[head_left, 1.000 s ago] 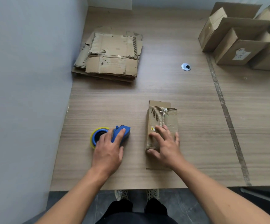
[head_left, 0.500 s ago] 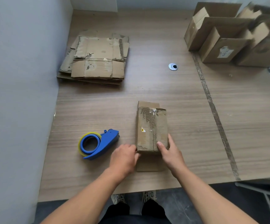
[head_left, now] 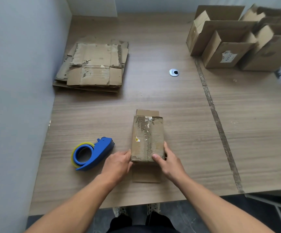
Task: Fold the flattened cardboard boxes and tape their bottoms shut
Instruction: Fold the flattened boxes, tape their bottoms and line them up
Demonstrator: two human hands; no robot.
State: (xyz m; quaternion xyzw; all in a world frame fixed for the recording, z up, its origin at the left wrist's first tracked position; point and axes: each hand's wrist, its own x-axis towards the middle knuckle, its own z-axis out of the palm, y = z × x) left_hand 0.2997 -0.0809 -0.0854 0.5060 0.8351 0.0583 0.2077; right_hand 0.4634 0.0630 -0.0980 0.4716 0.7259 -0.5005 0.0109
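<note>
A small worn cardboard box point(head_left: 147, 137) stands on the wooden table point(head_left: 178, 115) near its front edge, a taped seam running along its upper face and flaps showing at its far and near ends. My left hand point(head_left: 118, 163) grips its near left side and my right hand point(head_left: 167, 158) grips its near right side, thumb on top. A blue tape dispenser point(head_left: 92, 153) with a yellowish roll lies on the table just left of my left hand, untouched. A stack of flattened cardboard boxes point(head_left: 94, 66) lies at the far left by the wall.
Several assembled open boxes point(head_left: 234, 42) stand at the far right corner. A round metal cable grommet point(head_left: 174, 72) is set in the table behind the box. A grey wall point(head_left: 18, 81) borders the left side. A dark seam point(head_left: 217, 118) crosses the tabletop on the right.
My left hand let go of the tape dispenser and moved right onto the box's left side. My right hand slid from the box's top to its near right side.
</note>
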